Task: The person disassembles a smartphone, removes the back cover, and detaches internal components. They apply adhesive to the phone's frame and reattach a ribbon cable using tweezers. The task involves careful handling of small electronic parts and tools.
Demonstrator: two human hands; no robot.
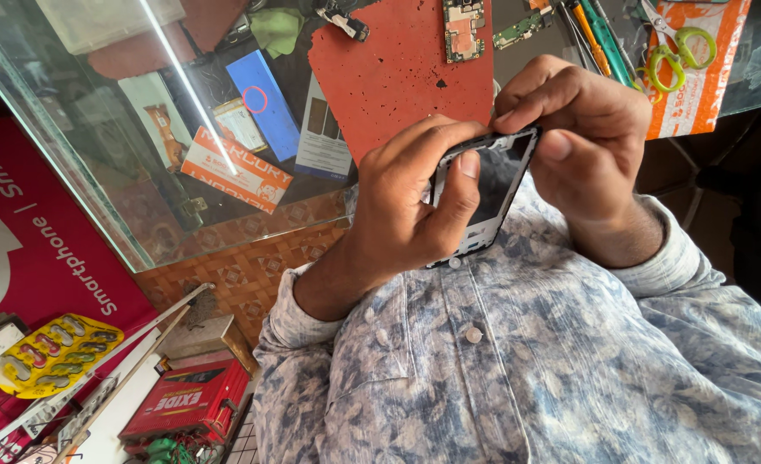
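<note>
Phone frame (483,193) gripped between both hands above a glass worktop (97,172).
Left hand (402,210) fingers wrap its dark, glossy, rectangular body; right hand (582,129) fingers pinch its top corner.

I am at a phone repair shop counter. My glass counter (80,172) has boxed phone parts (264,103) on show under it. On top lie a red work mat (398,69), bare circuit boards (463,27), screwdrivers (599,34) and green scissors (677,51). A red smartphone banner (37,249) hangs below.
</note>
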